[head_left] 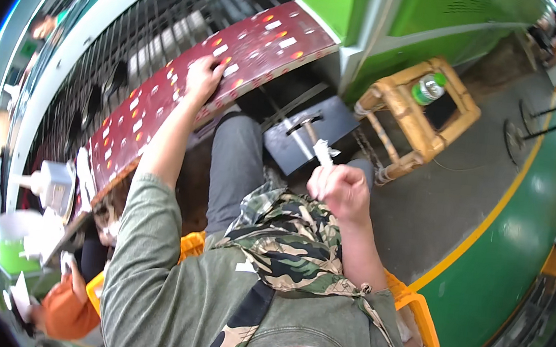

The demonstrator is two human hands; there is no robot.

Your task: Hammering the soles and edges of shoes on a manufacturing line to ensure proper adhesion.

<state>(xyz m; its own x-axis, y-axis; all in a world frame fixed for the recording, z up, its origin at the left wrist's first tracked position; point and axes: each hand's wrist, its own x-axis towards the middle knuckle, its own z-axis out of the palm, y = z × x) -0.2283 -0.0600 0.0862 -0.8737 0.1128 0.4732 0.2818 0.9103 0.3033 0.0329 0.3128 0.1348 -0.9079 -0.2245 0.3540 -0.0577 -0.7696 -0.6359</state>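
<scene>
My left hand [205, 78] rests on a long maroon panel [156, 103] dotted with orange and white marks. Its fingers are slightly bent and lie against the surface, with nothing visible in them. In front of my lap, my right hand [343, 188] is closed in a fist around the handle of what looks like a hammer [310, 128]. White wrapping [323, 152] covers the handle just above the fist. The dark head is tilted away from me, over a grey metal box [297, 152].
A bamboo stool [424, 138] stands to the right, carrying a green-capped bottle [429, 88]. Green machine cabinets [429, 27] rise ahead. Yellow crates [427, 331] flank my seat. A white plastic container [56, 185] sits left; behind it another person in orange [67, 307] appears.
</scene>
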